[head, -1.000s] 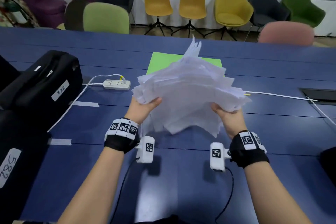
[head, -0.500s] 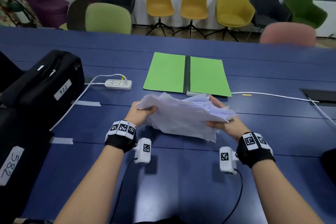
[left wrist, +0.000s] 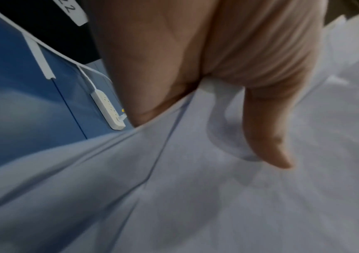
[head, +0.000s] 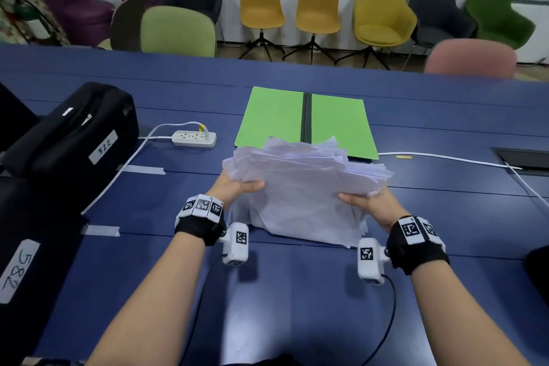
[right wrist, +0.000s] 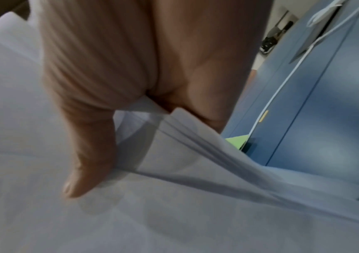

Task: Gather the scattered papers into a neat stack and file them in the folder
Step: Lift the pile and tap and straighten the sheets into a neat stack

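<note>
Nearest, the left hand (head: 237,187) and right hand (head: 367,202) each gripped a side edge of the ragged bundle of papers (head: 303,184), thumbs pressed on top and fingers hidden beneath. The sheets sagged unevenly, their lower edges touching the blue desk (head: 297,291). Just beyond lay the open green folder (head: 273,119), flat on the desk. Left of it sat a white power strip (head: 193,139).
</note>
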### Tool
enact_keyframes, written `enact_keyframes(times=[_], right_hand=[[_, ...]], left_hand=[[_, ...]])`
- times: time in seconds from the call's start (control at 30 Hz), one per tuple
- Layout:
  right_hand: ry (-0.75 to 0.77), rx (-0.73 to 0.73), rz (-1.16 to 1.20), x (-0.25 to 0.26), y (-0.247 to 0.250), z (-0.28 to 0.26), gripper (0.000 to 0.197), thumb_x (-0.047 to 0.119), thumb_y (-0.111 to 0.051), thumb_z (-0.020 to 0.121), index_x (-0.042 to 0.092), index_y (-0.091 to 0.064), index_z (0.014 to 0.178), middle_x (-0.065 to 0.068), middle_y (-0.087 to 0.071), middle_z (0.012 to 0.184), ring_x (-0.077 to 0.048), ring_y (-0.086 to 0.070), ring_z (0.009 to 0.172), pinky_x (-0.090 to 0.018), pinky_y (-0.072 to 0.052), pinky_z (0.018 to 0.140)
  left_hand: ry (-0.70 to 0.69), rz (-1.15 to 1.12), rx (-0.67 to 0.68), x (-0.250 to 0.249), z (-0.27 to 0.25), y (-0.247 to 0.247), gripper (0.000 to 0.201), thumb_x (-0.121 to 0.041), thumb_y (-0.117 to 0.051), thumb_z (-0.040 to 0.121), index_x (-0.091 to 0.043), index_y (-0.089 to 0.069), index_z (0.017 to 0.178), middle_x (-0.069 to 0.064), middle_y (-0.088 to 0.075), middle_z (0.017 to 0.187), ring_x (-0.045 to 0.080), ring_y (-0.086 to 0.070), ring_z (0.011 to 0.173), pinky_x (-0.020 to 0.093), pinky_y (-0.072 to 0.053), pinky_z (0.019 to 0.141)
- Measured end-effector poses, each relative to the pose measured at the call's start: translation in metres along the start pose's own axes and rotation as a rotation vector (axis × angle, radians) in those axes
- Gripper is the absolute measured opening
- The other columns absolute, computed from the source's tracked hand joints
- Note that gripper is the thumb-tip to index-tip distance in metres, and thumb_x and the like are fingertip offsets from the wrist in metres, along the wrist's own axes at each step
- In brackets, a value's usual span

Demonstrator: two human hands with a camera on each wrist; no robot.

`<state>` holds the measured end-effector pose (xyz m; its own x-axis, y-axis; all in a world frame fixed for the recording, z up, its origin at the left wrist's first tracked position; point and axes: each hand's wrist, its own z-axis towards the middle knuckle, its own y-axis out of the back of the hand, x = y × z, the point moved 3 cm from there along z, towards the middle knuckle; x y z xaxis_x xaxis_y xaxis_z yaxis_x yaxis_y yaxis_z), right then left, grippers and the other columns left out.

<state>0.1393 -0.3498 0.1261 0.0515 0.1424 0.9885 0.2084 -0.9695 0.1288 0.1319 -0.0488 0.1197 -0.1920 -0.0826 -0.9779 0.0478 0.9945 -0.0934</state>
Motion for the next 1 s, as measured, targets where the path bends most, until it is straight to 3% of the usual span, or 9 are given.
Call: enact_keyframes(times=[0.17, 0.23, 0.43, 0.53, 0.63, 0.73, 0.83, 0.93, 1.0], right_hand=[[-0.129, -0.053, 0.116, -0.026, -0.004, -0.007, 0.065, 0.015, -0.090, 0.053, 0.012, -0.063, 0.113, 0.004, -0.073, 0.099, -0.010, -0.068, 0.090, -0.027, -0.055, 0.084], [-0.115, -0.131, 0.132, -0.030, -0.007, -0.011, 0.053, 0.009, -0.086, 0.059, 0.017, -0.064, 0.106, 0.000, -0.071, 0.101, -0.009, -0.068, 0.085, -0.021, -0.055, 0.076], [0.068, -0.410, 0.171, 0.015, 0.000, -0.026, 0.037, -0.002, -0.075, 0.073, 0.017, -0.064, 0.102, 0.016, -0.073, 0.083, 0.003, -0.067, 0.077, -0.011, -0.054, 0.072], [0.013, -0.389, 0.048, 0.016, -0.005, -0.033, 0.024, 0.012, -0.081, 0.070, 0.026, -0.066, 0.083, 0.005, -0.071, 0.094, -0.006, -0.066, 0.084, -0.025, -0.053, 0.083], [-0.047, -0.352, 0.000, -0.009, -0.019, -0.034, 0.030, 0.008, -0.080, 0.071, 0.025, -0.064, 0.089, -0.007, -0.068, 0.107, 0.001, -0.064, 0.084, -0.030, -0.048, 0.094], [0.016, -0.412, 0.014, -0.013, -0.030, -0.030, 0.037, -0.004, -0.073, 0.075, 0.027, -0.064, 0.093, 0.017, -0.071, 0.094, 0.017, -0.062, 0.079, -0.019, -0.051, 0.087], [0.019, -0.376, -0.004, -0.011, -0.026, -0.022, 0.040, -0.005, -0.073, 0.076, 0.030, -0.063, 0.092, 0.021, -0.069, 0.090, 0.017, -0.062, 0.077, -0.008, -0.049, 0.076], [-0.024, -0.350, 0.018, -0.014, -0.013, -0.019, 0.033, 0.003, -0.075, 0.076, 0.019, -0.065, 0.103, 0.003, -0.070, 0.097, 0.002, -0.067, 0.082, -0.025, -0.051, 0.081], [-0.059, -0.313, 0.027, -0.019, -0.009, -0.020, 0.030, 0.004, -0.075, 0.077, 0.021, -0.065, 0.100, -0.001, -0.070, 0.100, -0.007, -0.068, 0.088, -0.030, -0.051, 0.083]], left_hand=[[0.119, 0.177, -0.122, 0.029, -0.003, -0.002, 0.049, 0.004, -0.070, 0.076, -0.007, -0.054, 0.122, 0.008, -0.062, 0.112, 0.023, -0.059, 0.110, 0.032, -0.044, 0.095], [0.084, 0.193, -0.155, 0.028, -0.004, -0.006, 0.037, 0.001, -0.065, 0.082, -0.008, -0.057, 0.117, 0.009, -0.062, 0.110, 0.025, -0.060, 0.112, 0.031, -0.044, 0.092], [-0.173, 0.042, -0.208, -0.036, -0.020, -0.019, 0.029, 0.006, -0.060, 0.084, -0.020, -0.060, 0.098, -0.023, -0.072, 0.078, -0.014, -0.065, 0.074, 0.006, -0.051, 0.070], [-0.244, 0.011, -0.258, -0.046, -0.028, -0.029, 0.029, 0.001, -0.062, 0.084, -0.026, -0.061, 0.091, -0.019, -0.072, 0.082, -0.012, -0.065, 0.076, 0.008, -0.052, 0.072], [-0.121, 0.012, -0.287, -0.006, -0.025, -0.039, 0.032, -0.009, -0.072, 0.079, -0.006, -0.061, 0.109, 0.005, -0.067, 0.103, 0.007, -0.066, 0.093, 0.019, -0.055, 0.075], [-0.015, 0.116, -0.263, 0.025, -0.023, -0.040, 0.063, -0.023, -0.081, 0.066, -0.006, -0.054, 0.120, 0.006, -0.064, 0.118, 0.019, -0.062, 0.108, 0.036, -0.050, 0.095], [0.023, 0.117, -0.251, 0.026, -0.023, -0.025, 0.039, 0.005, -0.074, 0.071, -0.005, -0.060, 0.107, 0.004, -0.067, 0.100, 0.016, -0.064, 0.089, 0.031, -0.052, 0.086], [0.048, 0.135, -0.219, 0.030, -0.023, -0.001, 0.028, 0.016, -0.066, 0.074, -0.007, -0.063, 0.090, -0.008, -0.070, 0.076, 0.008, -0.063, 0.072, 0.020, -0.054, 0.066], [0.054, 0.170, -0.212, 0.037, -0.024, 0.006, 0.021, 0.012, -0.064, 0.079, -0.006, -0.064, 0.089, -0.015, -0.071, 0.068, 0.001, -0.065, 0.069, 0.019, -0.051, 0.069]])
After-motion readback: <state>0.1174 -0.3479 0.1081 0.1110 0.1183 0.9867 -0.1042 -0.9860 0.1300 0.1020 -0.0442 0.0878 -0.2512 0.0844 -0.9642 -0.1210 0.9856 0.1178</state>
